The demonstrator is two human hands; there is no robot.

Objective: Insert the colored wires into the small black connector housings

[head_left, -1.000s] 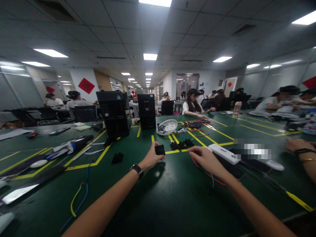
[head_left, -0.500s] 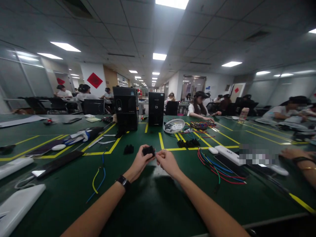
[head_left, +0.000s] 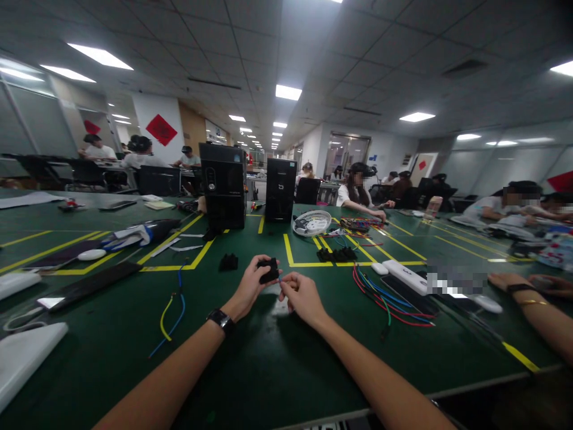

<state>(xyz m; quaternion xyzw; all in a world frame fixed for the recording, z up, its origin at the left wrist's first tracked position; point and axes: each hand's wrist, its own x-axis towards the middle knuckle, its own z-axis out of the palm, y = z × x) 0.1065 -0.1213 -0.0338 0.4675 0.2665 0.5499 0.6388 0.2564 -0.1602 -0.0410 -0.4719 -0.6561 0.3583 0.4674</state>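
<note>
My left hand (head_left: pixel 249 288), with a black watch on the wrist, is closed round a small black connector block (head_left: pixel 269 270) held just above the green table (head_left: pixel 277 358). My right hand (head_left: pixel 301 297) is pinched right beside it, holding a thin wire I can barely see against the block. Both hands meet at the middle of the view. A bundle of red, blue and green wires (head_left: pixel 387 297) lies to the right of my right hand.
More black blocks (head_left: pixel 228 261) (head_left: pixel 336 254) lie beyond my hands. Yellow and blue wires (head_left: pixel 171 311) lie at left. Two black computer towers (head_left: pixel 222 185) (head_left: pixel 280 189) and a white basket (head_left: pixel 311 223) stand farther back. A neighbour's arm (head_left: pixel 535 313) rests at right. Other people sit around.
My right hand left the wire bundle at right and came across to the block in my left hand. The left hand pulled the block nearer to me.
</note>
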